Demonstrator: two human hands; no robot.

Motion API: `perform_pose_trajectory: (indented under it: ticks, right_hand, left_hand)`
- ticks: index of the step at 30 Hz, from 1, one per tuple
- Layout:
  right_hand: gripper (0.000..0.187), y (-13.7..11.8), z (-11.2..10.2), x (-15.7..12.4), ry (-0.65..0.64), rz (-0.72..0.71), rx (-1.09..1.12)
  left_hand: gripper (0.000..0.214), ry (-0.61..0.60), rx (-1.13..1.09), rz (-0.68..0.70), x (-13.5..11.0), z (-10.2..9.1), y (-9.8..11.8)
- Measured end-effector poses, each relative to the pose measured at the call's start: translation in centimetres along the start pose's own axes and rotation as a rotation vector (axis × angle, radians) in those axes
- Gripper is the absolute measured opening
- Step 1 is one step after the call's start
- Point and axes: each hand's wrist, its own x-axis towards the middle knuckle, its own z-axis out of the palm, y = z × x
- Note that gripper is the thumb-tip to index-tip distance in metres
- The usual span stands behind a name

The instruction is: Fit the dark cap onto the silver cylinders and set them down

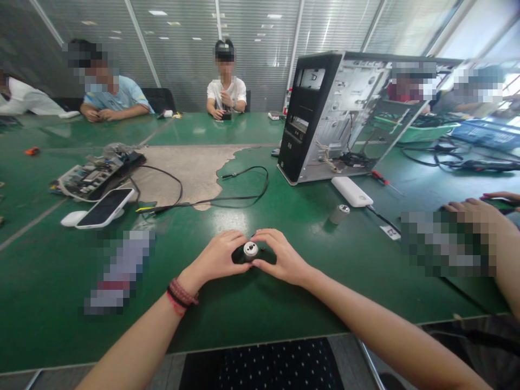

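My left hand (217, 258) and my right hand (280, 258) meet on the green table (252, 309) near its front edge. Between them stands a small silver cylinder (251, 250) on a dark base; fingers of both hands curl round it. A tiny dark speck lies just right of it under my right fingers. A second silver cylinder (338, 214) lies loose on the table further right.
An open computer case (329, 116) stands at the back right, with a white power bank (351, 191), a red screwdriver (382, 180) and black cables (227, 197) near it. A phone (104, 208) and circuit boards (95, 172) lie left. Another person's hand (475, 214) rests at right; people sit opposite.
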Motion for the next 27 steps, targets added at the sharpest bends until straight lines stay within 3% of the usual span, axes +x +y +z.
perform_pose_trajectory:
  ticks: [10, 17, 22, 27]
  right_hand:
    - [0.033, -0.2, 1.3, 0.0, 0.008, 0.088, 0.009]
    - [0.031, -0.4, 1.0, -0.3, 0.048, -0.056, -0.016]
    - [0.033, -0.2, -0.6, -0.1, 0.236, 0.000, -0.021]
    - [0.028, 1.1, -5.1, 0.2, 0.483, 0.243, -0.070]
  left_hand:
    - [0.023, 0.005, 0.006, -0.004, -0.3, -0.5, -0.6]
    - [0.021, 0.002, -0.002, 0.003, -0.3, -0.5, -0.5]
    - [0.019, 0.007, 0.000, 0.001, -0.4, -0.7, -0.5]
    - [0.013, 0.025, 0.020, -0.008, -0.5, -0.6, -0.5]
